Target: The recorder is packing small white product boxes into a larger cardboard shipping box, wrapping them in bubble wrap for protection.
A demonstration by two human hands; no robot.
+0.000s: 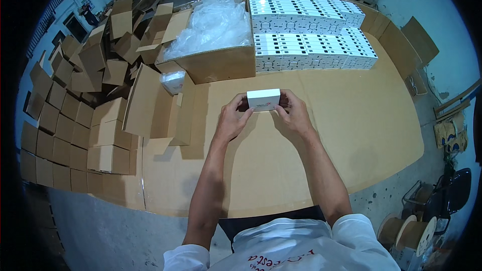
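Both of my hands hold one small white box [263, 99] above a large sheet of brown cardboard [346, 120]. My left hand [232, 119] grips the box's left end with thumb and fingers. My right hand [292, 113] grips its right end. The box is level, its long side facing me, with a small red mark on the front face.
Two blocks of stacked white boxes [311, 45] stand at the far side. A big open carton lined with clear plastic [213, 45] sits at far left-centre. An open empty carton [160, 108] lies left of my hands. Many folded brown cartons [75, 120] pile on the left. Cable spools [409, 231] sit lower right.
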